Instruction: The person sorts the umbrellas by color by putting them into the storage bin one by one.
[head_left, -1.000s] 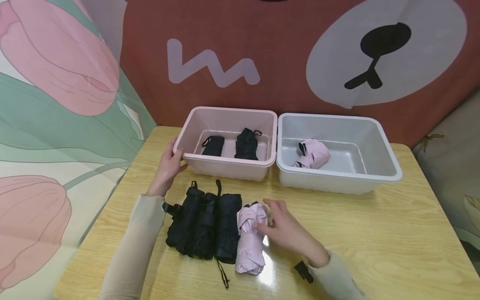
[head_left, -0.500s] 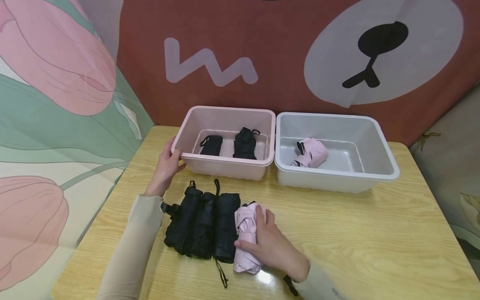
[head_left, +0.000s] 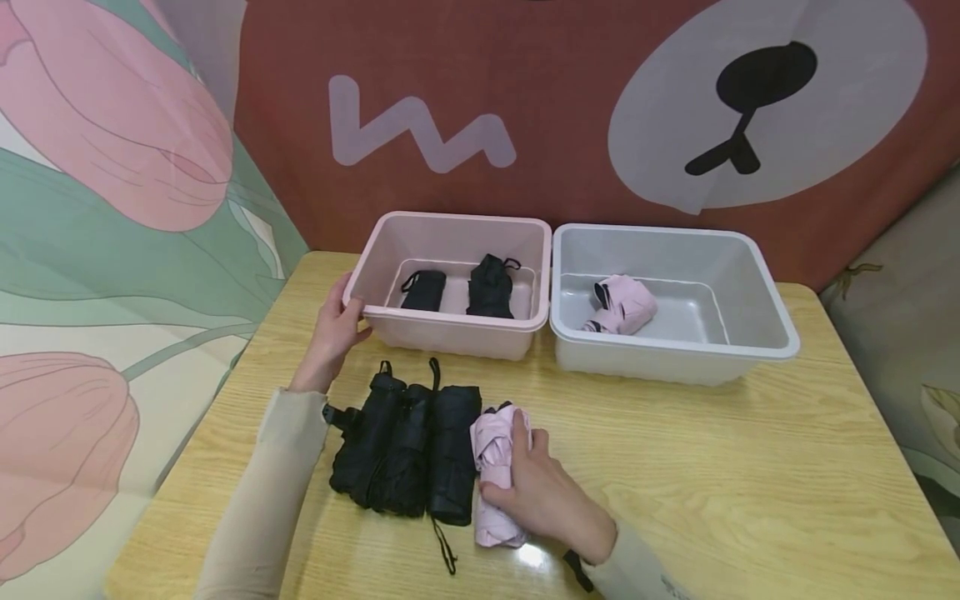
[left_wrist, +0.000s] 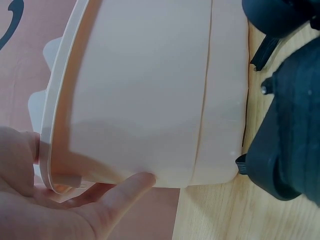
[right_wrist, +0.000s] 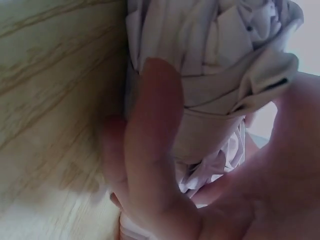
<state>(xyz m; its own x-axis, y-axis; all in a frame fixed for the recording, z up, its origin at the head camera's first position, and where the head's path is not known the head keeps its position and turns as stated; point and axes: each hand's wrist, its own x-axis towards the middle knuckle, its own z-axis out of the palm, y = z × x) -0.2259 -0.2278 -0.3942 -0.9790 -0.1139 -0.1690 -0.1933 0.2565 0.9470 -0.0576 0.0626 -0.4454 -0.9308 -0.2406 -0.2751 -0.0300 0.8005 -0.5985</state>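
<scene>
My right hand grips a rolled pink folding umbrella lying on the table, thumb on its left side and fingers along the right. In the right wrist view the fingers wrap its pleated, strapped fabric. With my left hand I hold the left front corner of the pink bin; the left wrist view has the thumb against the bin's outer wall and the other fingers around the rim, partly hidden. Several black folding umbrellas lie side by side, left of the pink one.
Inside the pink bin are a small black pouch-like bundle and a black folded umbrella. A grey bin stands to its right, holding a pink folded umbrella. Behind the wooden table hangs a printed cloth.
My right hand has moved left and down from beside the pink umbrella and now grips it. The left hand stays at the pink bin's corner.
</scene>
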